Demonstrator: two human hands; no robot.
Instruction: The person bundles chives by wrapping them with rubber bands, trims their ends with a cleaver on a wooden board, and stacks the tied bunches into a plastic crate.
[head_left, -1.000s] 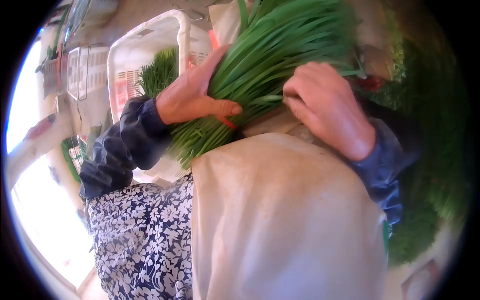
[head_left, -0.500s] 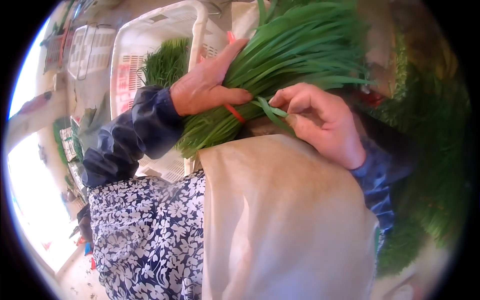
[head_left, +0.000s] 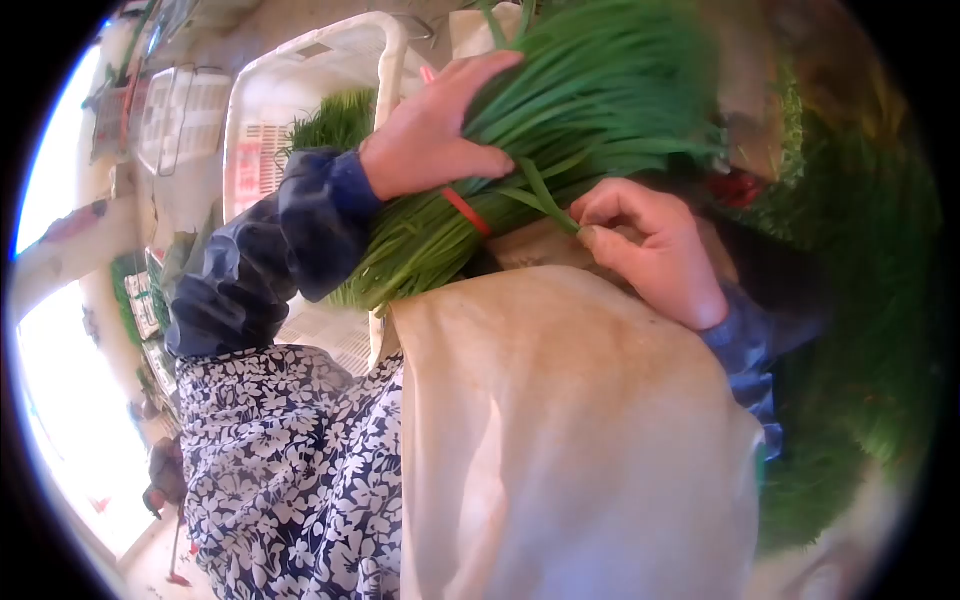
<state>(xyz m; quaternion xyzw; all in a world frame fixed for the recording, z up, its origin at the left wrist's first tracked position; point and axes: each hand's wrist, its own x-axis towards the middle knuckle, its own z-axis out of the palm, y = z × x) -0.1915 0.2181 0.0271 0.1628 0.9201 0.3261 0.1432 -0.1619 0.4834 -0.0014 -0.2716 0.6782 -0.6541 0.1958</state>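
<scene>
While in hand [head_left: 425,142], green bunch [head_left: 565,125]

left hand [head_left: 430,135] farther from red band [head_left: 467,212], leaf [head_left: 546,196] straighter in right fingers [head_left: 612,200]

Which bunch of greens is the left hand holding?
The large bunch with the red band across its stems: the left hand is on it. The greens in the white basket and the dim greens at the right have no hand on them.

Both hands [head_left: 428,135] [head_left: 652,240] hold greens [head_left: 590,100] — blurred, perhaps chives.
</scene>
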